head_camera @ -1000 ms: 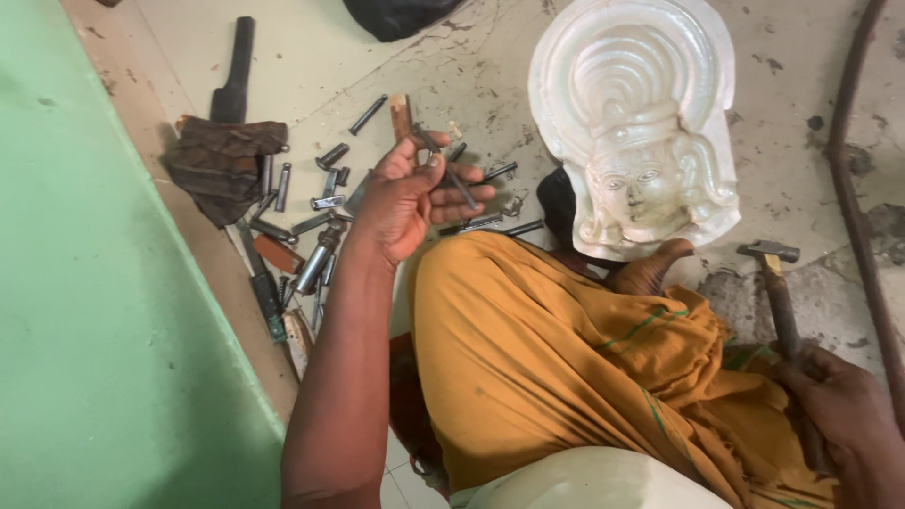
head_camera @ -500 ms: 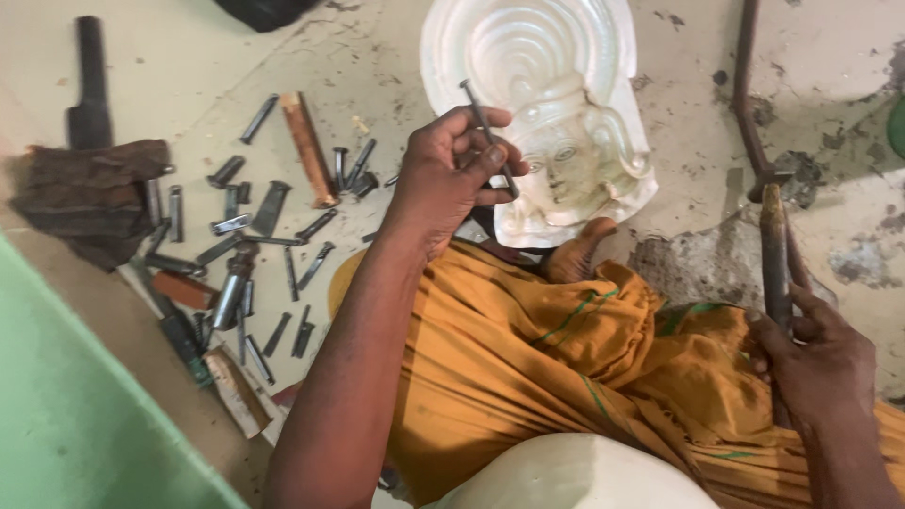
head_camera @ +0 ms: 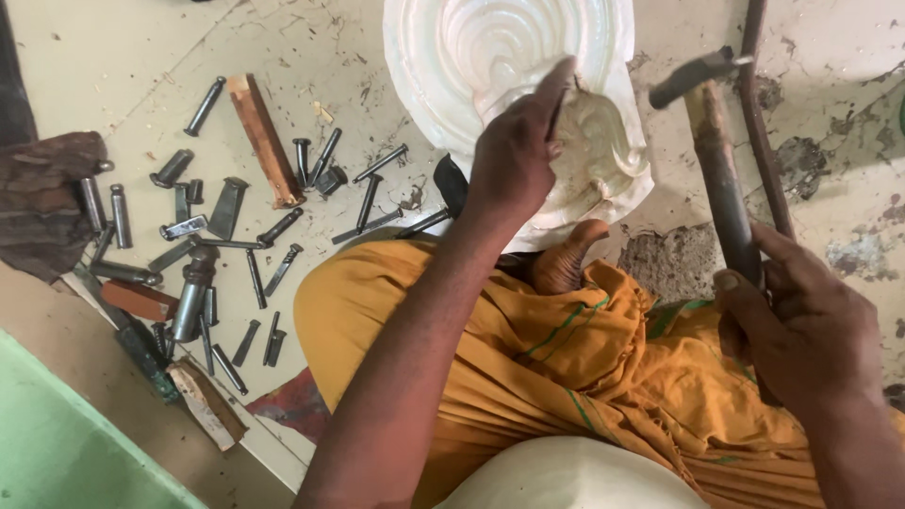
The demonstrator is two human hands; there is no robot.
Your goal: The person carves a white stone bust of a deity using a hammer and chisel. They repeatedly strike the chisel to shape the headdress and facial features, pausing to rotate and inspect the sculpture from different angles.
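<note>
Underfoot, a pale, stained concrete floor (head_camera: 141, 57) carries scattered dark metal chisels (head_camera: 217, 236) and a reddish wood block (head_camera: 264, 137). Left hand (head_camera: 514, 155) is closed around a thin chisel (head_camera: 558, 99), its tip set against the white carved relief (head_camera: 490, 47) lying on the floor. Right hand (head_camera: 801, 325) clasps a wooden-handled hammer (head_camera: 716, 160), raised beside the carving. An orange cloth (head_camera: 566, 358) covers the lap; a green surface (head_camera: 57, 443) borders the lower left.

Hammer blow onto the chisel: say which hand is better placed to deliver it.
Right. The right hand grips the hammer, its head raised beside the white carving. The left hand is busy holding the chisel against it.
</note>
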